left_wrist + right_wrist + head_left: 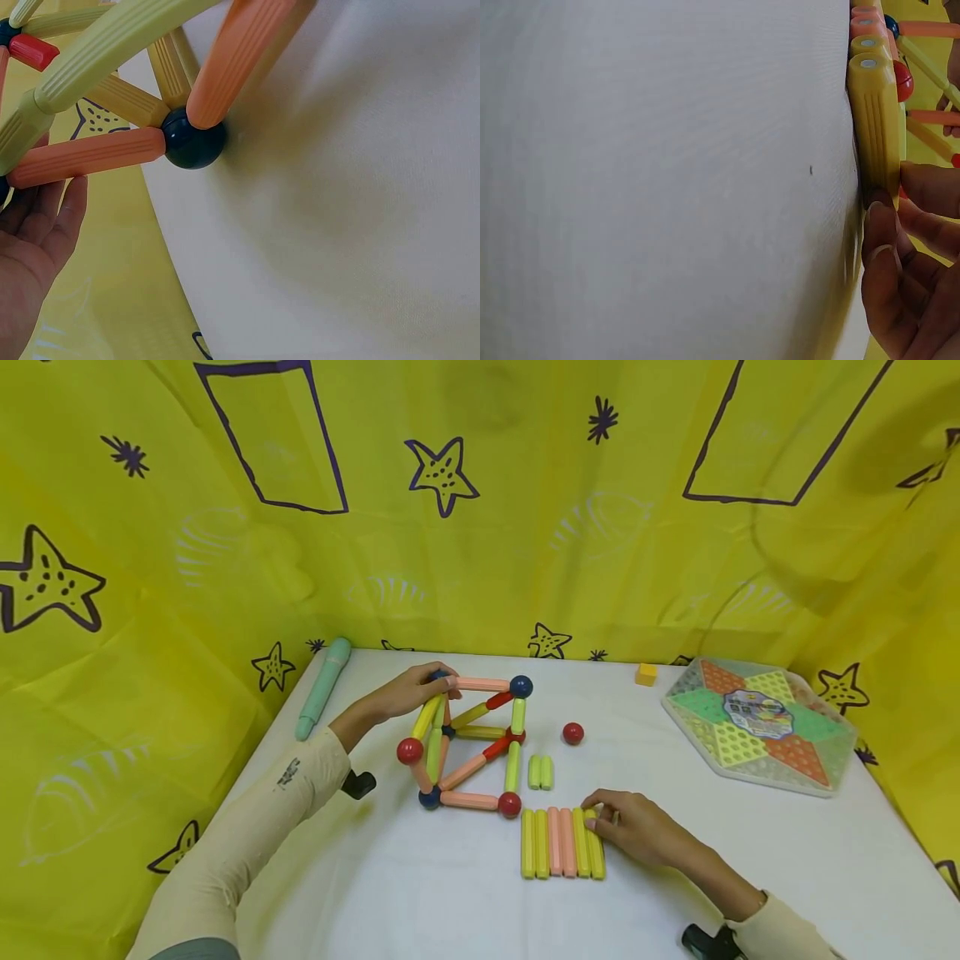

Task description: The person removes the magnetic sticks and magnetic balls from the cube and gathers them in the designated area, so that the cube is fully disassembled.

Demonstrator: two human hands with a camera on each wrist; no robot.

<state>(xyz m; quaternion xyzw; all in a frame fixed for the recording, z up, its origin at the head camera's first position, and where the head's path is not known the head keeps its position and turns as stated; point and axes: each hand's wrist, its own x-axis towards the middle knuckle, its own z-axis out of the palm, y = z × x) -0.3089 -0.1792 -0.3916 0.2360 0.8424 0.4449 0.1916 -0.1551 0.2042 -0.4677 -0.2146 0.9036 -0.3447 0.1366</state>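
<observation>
Left hand: your left hand (405, 692) rests its curled fingers on the top rear corner of the frame of plastic rods and balls (468, 743), over a dark blue ball there; the head view shows contact, but you cannot tell how firmly it grips.
Frame: it stands on the white tabletop (420, 893) just forward of that hand, with peach, yellow-green and short red rods joined by red and dark blue balls; the left wrist view shows one dark blue ball joint (193, 139) beyond your fingertips.
Right hand: your right hand (633, 827) lies low on the table, its fingertips pinching the outermost yellow rod (876, 127) of the row.
Row of loose rods (562, 843): six rods, yellow and peach, lie side by side, touching, directly beside that grip.
Near that grip: two short pale green rods (540, 772) lie beyond the row; a loose red ball (573, 732) farther on.
Well apart: a hexagonal game board (761, 727), a small yellow cube (646, 674), a mint green pen-shaped tube (324, 687).
</observation>
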